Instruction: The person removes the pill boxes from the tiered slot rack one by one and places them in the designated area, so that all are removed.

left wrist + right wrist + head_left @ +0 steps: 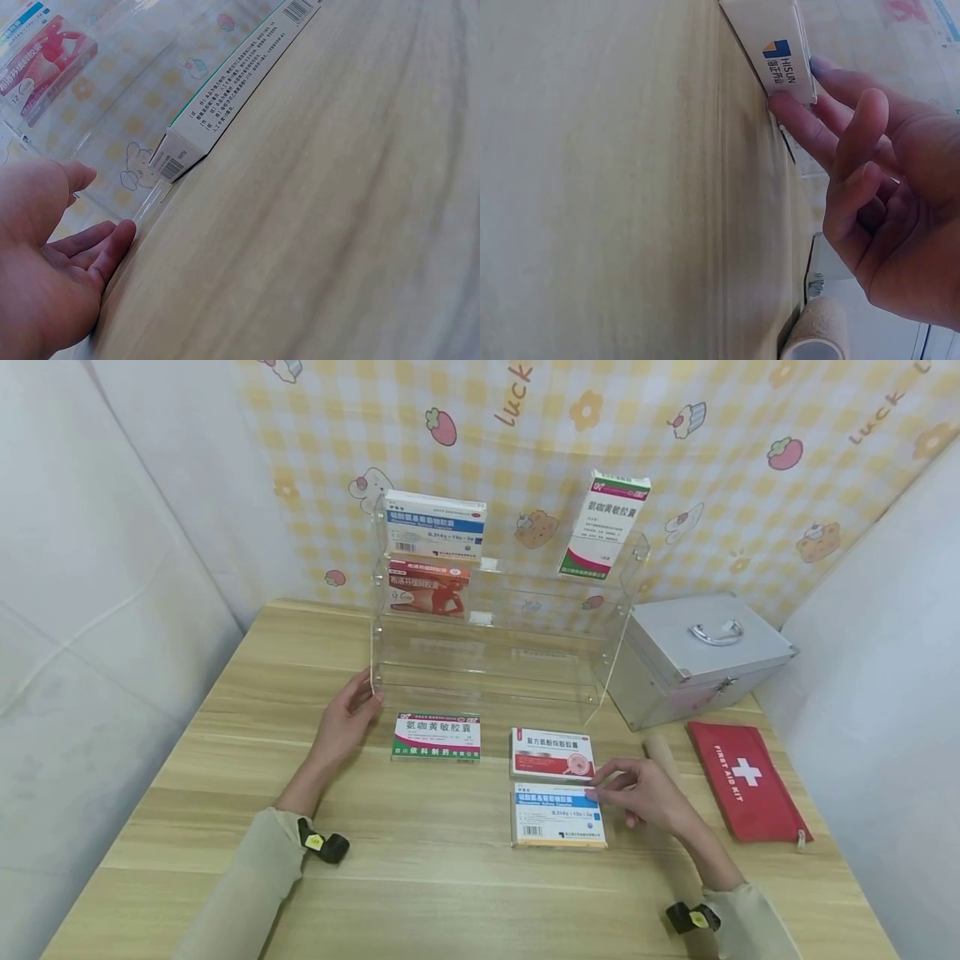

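My right hand (648,797) pinches the right upper corner of a blue-and-white medicine box (558,822) lying on the table. In the right wrist view, thumb and fingertips meet the end of this box (769,45), while the other fingers curl loosely. My left hand (348,718) holds the lower left side edge of a clear acrylic display rack (487,681), thumb and fingers on either side of it. Just beyond the pinched box lies a red-and-white medicine box (551,753). A green-and-white medicine box (437,737) rests before the rack, near my left hand.
On the rack stand another blue-and-white box (435,527), an orange-red box (427,589) and a tall green-and-white box (603,527). To the right are a silver metal case (705,643), a red first aid pouch (746,781) and a beige roll (660,756).
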Demonstrator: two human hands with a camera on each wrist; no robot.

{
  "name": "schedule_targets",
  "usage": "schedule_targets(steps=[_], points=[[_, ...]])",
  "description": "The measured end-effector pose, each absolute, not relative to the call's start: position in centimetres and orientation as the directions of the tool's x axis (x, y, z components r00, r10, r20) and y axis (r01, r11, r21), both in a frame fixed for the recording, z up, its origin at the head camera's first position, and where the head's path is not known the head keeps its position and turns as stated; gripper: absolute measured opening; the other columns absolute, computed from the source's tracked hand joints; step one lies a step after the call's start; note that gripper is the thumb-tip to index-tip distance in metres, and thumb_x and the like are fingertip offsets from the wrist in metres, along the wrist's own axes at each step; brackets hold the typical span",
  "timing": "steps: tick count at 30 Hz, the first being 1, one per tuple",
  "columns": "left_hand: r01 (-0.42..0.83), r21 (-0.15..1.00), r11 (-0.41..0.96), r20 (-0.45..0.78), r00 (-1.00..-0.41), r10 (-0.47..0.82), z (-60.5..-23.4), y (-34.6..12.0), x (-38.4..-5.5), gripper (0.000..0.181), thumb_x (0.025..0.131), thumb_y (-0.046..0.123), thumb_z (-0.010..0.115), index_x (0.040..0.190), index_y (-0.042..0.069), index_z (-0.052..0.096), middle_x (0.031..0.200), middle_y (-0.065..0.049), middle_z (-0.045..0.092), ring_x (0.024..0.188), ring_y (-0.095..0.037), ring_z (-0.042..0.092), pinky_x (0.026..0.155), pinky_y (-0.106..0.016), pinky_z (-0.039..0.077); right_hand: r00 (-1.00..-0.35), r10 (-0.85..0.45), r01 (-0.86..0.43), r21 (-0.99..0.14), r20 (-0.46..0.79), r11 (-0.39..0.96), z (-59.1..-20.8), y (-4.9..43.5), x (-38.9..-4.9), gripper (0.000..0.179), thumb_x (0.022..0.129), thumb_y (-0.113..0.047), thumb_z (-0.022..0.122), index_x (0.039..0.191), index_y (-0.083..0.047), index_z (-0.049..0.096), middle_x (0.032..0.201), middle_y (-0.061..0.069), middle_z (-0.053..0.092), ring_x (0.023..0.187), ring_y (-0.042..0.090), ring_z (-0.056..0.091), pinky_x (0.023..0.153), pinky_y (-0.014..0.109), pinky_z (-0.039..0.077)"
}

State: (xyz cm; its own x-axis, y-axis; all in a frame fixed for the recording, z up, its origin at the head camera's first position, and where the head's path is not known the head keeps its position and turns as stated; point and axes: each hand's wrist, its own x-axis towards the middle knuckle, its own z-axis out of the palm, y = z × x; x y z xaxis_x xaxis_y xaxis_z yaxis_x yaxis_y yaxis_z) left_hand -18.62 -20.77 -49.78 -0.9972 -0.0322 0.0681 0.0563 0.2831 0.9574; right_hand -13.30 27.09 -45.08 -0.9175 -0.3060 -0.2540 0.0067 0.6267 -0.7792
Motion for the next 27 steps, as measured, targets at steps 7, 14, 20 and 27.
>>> schedule_targets(steps=[7,14,20,27], points=[[0.063,0.959,0.277,0.074,-0.997,-0.03,-49.7,-20.8,-18.7,0.056,0.101,0.031,0.056,0.153,0.024,0.034,0.147,-0.013,0.045,0.132,-0.03,0.045,0.102,-0.044,0.047,-0.934,-0.292,-0.038,-0.756,-0.206,0.654,-44.3,27.9,-13.9,0.02,0.086,-0.029,0.077,0.101,-0.017,0.071,0.079,0.005,0.072,0.041,0.023,0.054,0.033,0.025,0.04],[0.064,0.958,0.278,0.073,-0.997,-0.023,-49.6,-20.8,-18.6,0.057,0.101,0.032,0.055,0.153,0.026,0.033,0.147,-0.013,0.045,0.131,-0.03,0.046,0.1,-0.045,0.048,-0.935,-0.337,-0.15,-0.735,-0.112,0.662,-41.6,27.6,-15.6,0.02,0.092,-0.026,0.071,0.107,-0.013,0.07,0.085,0.005,0.072,0.046,0.03,0.056,0.036,0.029,0.044],[0.069,0.956,0.285,0.079,-0.997,-0.023,-49.6,-20.8,-18.6,0.057,0.101,0.033,0.055,0.153,0.024,0.033,0.147,-0.012,0.045,0.131,-0.029,0.046,0.1,-0.045,0.048,-0.926,-0.374,-0.31,-0.67,0.051,0.675,-36.2,25.3,-18.1,0.021,0.092,-0.03,0.07,0.108,-0.016,0.071,0.084,0.0,0.071,0.047,0.028,0.056,0.039,0.03,0.046],[0.068,0.96,0.272,0.078,-0.997,-0.027,-49.7,-20.8,-18.5,0.057,0.101,0.034,0.056,0.153,0.025,0.034,0.147,-0.013,0.046,0.131,-0.029,0.046,0.1,-0.045,0.048,-0.87,-0.452,-0.469,-0.616,0.198,0.633,-30.6,21.1,-21.6,0.02,0.092,-0.028,0.07,0.108,-0.016,0.072,0.092,0.001,0.072,0.045,0.026,0.056,0.035,0.026,0.039]])
